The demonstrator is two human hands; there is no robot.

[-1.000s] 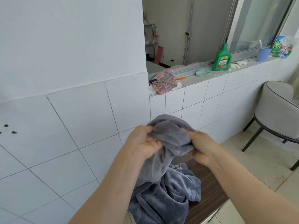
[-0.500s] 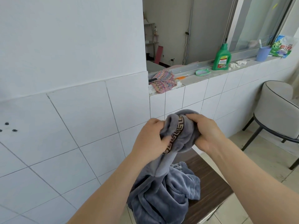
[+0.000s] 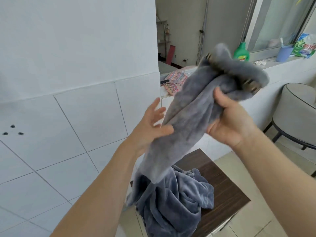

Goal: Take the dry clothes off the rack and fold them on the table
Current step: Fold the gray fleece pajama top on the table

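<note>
Gripped in the right hand (image 3: 229,124), a long part of the grey fleece garment (image 3: 188,117) was held up in the air, the fingers and thumb curled round the bunched cloth just below its upper end. That upper end flopped over to the right above the hand, blurred, with a dark and gold patterned trim (image 3: 251,86) showing on it. From the grip the cloth ran down and to the left as a stretched band to the rest of the garment, which lay in a crumpled heap on the near left part of the dark wooden table (image 3: 220,182) and hung over its near edge.

The left hand (image 3: 150,127) was at the left side of the stretched band, its fingers spread and nearly straight; the thumb lay against the cloth, and no finger was curled round it.

Behind the hands stood a white tiled wall (image 3: 71,127). On the tiled ledge (image 3: 282,64) far and to the right were a pink patterned cloth (image 3: 174,81), a green detergent bottle (image 3: 242,53), a blue cup (image 3: 283,53) and a green and white bag (image 3: 304,47). A grey padded chair (image 3: 297,113) with dark legs stood at the right edge.
</note>
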